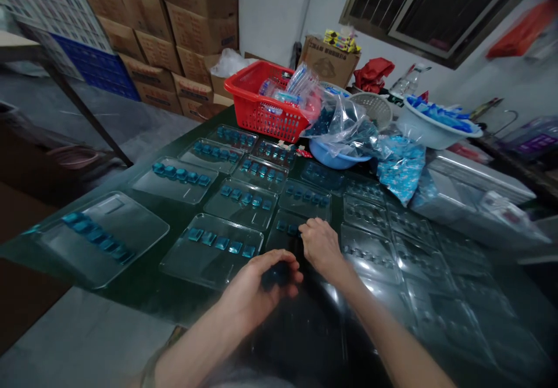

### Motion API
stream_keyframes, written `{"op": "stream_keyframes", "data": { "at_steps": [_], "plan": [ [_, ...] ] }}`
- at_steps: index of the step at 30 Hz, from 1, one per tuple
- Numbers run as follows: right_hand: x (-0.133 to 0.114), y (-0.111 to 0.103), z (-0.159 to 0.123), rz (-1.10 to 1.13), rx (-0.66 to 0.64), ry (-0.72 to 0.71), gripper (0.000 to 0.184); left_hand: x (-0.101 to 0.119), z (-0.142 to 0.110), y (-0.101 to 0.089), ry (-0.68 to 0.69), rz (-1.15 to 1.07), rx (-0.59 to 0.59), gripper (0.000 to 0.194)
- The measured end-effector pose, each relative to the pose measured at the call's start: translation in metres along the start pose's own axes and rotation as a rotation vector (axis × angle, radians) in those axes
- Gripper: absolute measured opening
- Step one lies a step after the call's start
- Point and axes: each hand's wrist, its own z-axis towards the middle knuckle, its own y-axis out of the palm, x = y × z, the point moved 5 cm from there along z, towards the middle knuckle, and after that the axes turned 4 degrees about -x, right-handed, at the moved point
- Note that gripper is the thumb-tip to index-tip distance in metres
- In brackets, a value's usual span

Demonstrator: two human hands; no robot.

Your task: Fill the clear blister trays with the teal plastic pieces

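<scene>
Centrally, left hand (257, 289) curled almost shut around dark teal pieces (274, 276), these mostly hidden by the fingers, their number impossible to make out. Right hand (320, 245) half-curled, with fingertips (306, 229) at the near edge of a transparent blister tray (283, 235); any hold on a piece not determinable from this angle. Row of teal square pieces (282, 226) in that tray partly masked by the right hand. Just left of it, a second transparent tray (211, 254) with its own row of teal pieces (218, 242); further similar trays beyond and to the left, on a dark glossy worktop (183, 301). Toward the right, moulded trays (370, 242) washed by glare, pocket contents hard to make out, the nearest running off the lower edge. Forearms likewise cut off below. Behind, a red plastic basket (261, 106) with bagged contents, a blue bowl (335, 155) half-covered by a plastic bag (344, 126), blue-printed packets (401, 167), and a white bowl (436, 129). Cardboard cartons (174, 39) cut off above.
</scene>
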Motion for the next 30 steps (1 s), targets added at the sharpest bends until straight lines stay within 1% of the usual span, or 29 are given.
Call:
{"op": "stream_keyframes", "data": {
  "at_steps": [2,3,4,6,8,9,11,14,16,18,20,23,27,30],
  "plan": [
    [0.000,-0.004,-0.003,-0.002,0.007,0.001,0.020,0.001,-0.001,-0.001,-0.029,-0.073,0.018,0.018],
    [0.000,-0.008,-0.005,0.003,0.021,0.007,0.021,0.001,-0.002,-0.002,-0.041,-0.107,0.029,0.020],
    [0.000,-0.015,-0.009,0.021,0.049,0.017,0.028,0.002,-0.003,-0.003,-0.046,-0.139,0.038,0.023],
    [-0.004,-0.031,-0.019,0.111,0.127,0.023,0.038,0.003,-0.004,-0.005,-0.042,-0.195,0.043,0.026],
    [-0.014,-0.046,-0.032,0.279,0.171,-0.018,0.033,0.002,-0.004,-0.006,-0.045,-0.244,0.028,0.028],
    [-0.022,-0.051,-0.038,0.369,0.156,-0.059,0.028,0.002,-0.004,-0.006,-0.047,-0.263,0.018,0.028],
    [-0.041,-0.055,-0.051,0.486,0.075,-0.145,0.021,0.000,-0.003,-0.005,-0.057,-0.286,0.007,0.030],
    [-0.063,-0.051,-0.066,0.479,-0.019,-0.199,0.015,-0.002,-0.004,-0.003,-0.084,-0.272,0.027,0.032],
    [-0.070,-0.047,-0.071,0.425,-0.044,-0.203,0.013,-0.003,-0.004,-0.002,-0.102,-0.227,0.071,0.033],
    [-0.072,-0.042,-0.072,0.393,-0.055,-0.199,0.010,-0.004,-0.004,-0.002,-0.098,-0.190,0.103,0.032],
    [-0.071,-0.037,-0.071,0.401,-0.050,-0.179,0.007,-0.006,-0.003,-0.001,-0.095,-0.189,0.089,0.031],
    [-0.065,-0.033,-0.070,0.489,-0.042,-0.138,0.006,-0.010,-0.001,0.000,-0.103,-0.197,0.058,0.030],
    [-0.057,-0.033,-0.071,0.643,-0.041,-0.074,0.009,-0.011,0.000,-0.003,-0.080,-0.162,0.120,0.025],
    [-0.049,-0.032,-0.072,0.767,-0.025,-0.010,0.011,-0.011,0.000,-0.003,-0.045,-0.098,0.161,0.019]
  ]
}}
